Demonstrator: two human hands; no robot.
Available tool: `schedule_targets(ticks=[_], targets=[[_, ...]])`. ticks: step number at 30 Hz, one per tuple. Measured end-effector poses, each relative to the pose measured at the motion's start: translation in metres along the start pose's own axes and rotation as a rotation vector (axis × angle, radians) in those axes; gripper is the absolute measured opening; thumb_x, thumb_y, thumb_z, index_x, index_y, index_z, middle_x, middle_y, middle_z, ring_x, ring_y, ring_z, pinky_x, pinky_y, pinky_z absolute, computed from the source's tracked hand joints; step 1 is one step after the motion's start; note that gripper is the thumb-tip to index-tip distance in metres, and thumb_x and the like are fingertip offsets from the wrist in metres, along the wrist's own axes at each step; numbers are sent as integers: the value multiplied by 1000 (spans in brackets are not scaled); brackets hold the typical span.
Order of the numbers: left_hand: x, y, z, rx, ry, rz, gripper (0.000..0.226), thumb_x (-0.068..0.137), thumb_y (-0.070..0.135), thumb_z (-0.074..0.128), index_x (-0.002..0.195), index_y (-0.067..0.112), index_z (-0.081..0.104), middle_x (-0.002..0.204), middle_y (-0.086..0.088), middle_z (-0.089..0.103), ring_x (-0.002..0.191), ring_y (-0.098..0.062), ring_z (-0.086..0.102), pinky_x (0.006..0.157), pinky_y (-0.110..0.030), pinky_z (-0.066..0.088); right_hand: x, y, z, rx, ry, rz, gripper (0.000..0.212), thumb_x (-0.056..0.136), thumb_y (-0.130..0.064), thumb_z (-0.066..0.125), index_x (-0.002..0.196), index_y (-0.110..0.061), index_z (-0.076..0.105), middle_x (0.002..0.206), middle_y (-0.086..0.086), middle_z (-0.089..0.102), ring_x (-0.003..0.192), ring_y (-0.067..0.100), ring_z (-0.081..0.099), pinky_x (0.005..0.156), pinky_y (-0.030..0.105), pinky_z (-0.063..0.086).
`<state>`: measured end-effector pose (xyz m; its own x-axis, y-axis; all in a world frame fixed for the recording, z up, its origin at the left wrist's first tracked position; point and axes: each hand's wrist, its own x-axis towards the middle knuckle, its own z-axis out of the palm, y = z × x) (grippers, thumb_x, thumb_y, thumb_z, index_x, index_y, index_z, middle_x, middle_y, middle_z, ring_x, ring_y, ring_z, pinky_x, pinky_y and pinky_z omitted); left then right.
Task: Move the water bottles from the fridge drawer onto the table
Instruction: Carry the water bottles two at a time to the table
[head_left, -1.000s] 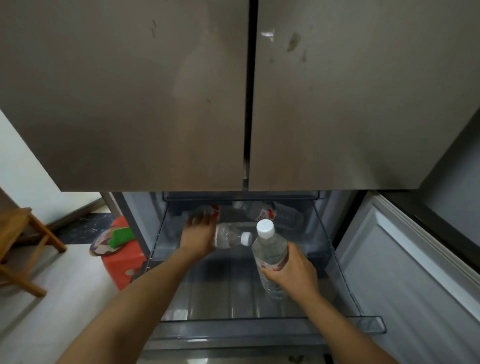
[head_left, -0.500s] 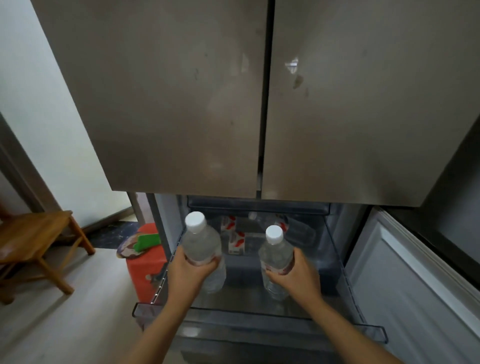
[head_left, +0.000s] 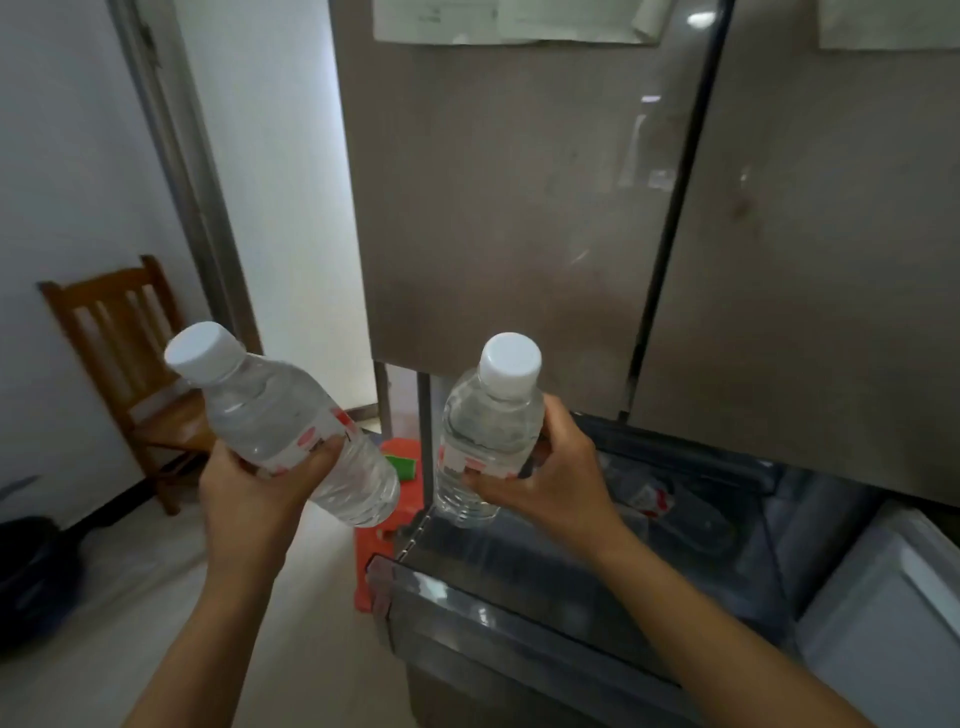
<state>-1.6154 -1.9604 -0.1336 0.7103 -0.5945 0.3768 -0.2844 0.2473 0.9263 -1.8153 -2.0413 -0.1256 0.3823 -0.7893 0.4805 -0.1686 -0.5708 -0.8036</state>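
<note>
Head camera gives me both hands raised in front of the fridge, each holding a water bottle. My left hand (head_left: 249, 488) is wrapped round the label band of the left bottle (head_left: 280, 415), fingers curled over it. That bottle is tilted, its white-capped top pointing up and to the left and its base down toward the right. It hangs in the air over the floor (head_left: 130, 623), to the left of the drawer (head_left: 519, 597).

My right hand (head_left: 545, 483) grips the right bottle (head_left: 488, 426) round its lower half, with the thumb across the label. This one stands nearly upright, white-capped top uppermost, and its base hangs above the near left corner of the drawer. The two bottles are near each other but do not touch. Both are clear, with red and white labels.

The drawer stands pulled out beneath the two shut fridge doors (head_left: 519, 208), and its walls are see-through. Far back inside it I can make out another bottle (head_left: 649, 493) lying on its side with a red and white label. That part is blurred and I cannot count how many lie there.

Sheets of paper (head_left: 509, 21) hang at the top of the doors. A wooden chair (head_left: 119, 332) stands against the wall at the left. A red stool (head_left: 395, 452) sits just beside the fridge with something green (head_left: 402, 465) on it. A dark pan (head_left: 26, 566) lies on the floor at the left edge.
</note>
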Motion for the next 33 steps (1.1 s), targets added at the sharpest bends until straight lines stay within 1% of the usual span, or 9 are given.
schedule_targets(ticks=[6, 8, 10, 13, 17, 20, 24, 28, 33], targets=[[-16, -25, -87, 164, 213, -123, 62, 61, 16, 82, 116, 12, 55, 113, -9, 62, 101, -29, 59, 87, -46, 47, 10, -11, 74, 228, -298, 74, 68, 58, -21, 87, 115, -21, 51, 111, -10, 62, 102, 7, 61, 86, 31, 54], [-30, -29, -109, 202, 294, -160, 61, 57, 21, 86, 110, 16, 57, 104, -6, 63, 96, -27, 60, 84, -42, 46, 10, -7, 104, 251, -431, 83, 66, 57, -24, 87, 112, -28, 51, 109, -10, 63, 100, 6, 61, 87, 31, 53], [-43, -34, -128, 224, 347, -202, 50, 62, 11, 83, 105, 16, 57, 98, -7, 62, 91, -26, 59, 80, -38, 42, 10, -1, 132, 213, -550, 98, 61, 57, -29, 87, 103, -38, 47, 104, -15, 61, 98, 4, 60, 88, 28, 52], [-57, -47, -152, 282, 391, -249, 47, 59, 10, 86, 97, 19, 58, 93, -6, 65, 88, -25, 61, 79, -38, 43, 10, 14, 164, 108, -656, 107, 65, 52, -45, 84, 102, -38, 43, 104, -16, 58, 100, 7, 58, 90, 34, 51], [-78, -61, -168, 344, 458, -288, 47, 62, 5, 82, 102, 17, 59, 95, -7, 66, 90, -26, 61, 79, -38, 44, 7, 41, 183, 6, -740, 92, 76, 40, -63, 75, 104, -33, 45, 108, -9, 60, 100, 11, 59, 87, 40, 52], [-100, -57, -165, 341, 515, -299, 43, 58, 10, 86, 84, 28, 57, 85, 5, 65, 81, -19, 61, 75, -35, 43, 7, 53, 182, -44, -796, 89, 73, 43, -60, 77, 103, -31, 45, 107, -8, 61, 97, 12, 60, 86, 40, 52], [-133, -55, -155, 368, 628, -344, 45, 58, 13, 86, 81, 33, 54, 84, 11, 62, 83, -22, 62, 76, -38, 46, 4, 60, 177, -75, -868, 40, 66, 52, -51, 81, 102, -32, 42, 109, -5, 61, 98, 14, 59, 88, 39, 51], [-172, -50, -153, 380, 728, -412, 58, 38, 48, 80, 89, 32, 58, 91, 9, 66, 86, -17, 63, 79, -41, 51, -8, 60, 177, -86, -937, -16, 65, 54, -51, 80, 103, -31, 43, 106, -6, 61, 96, 14, 59, 86, 38, 51], [-221, -41, -168, 443, 836, -465, 75, 34, 52, 77, 101, 22, 62, 94, 3, 71, 87, -19, 66, 82, -46, 53, -31, 47, 183, -88, -1007, -96, 60, 58, -49, 80, 101, -30, 43, 99, -10, 58, 91, 12, 57, 78, 29, 49]])
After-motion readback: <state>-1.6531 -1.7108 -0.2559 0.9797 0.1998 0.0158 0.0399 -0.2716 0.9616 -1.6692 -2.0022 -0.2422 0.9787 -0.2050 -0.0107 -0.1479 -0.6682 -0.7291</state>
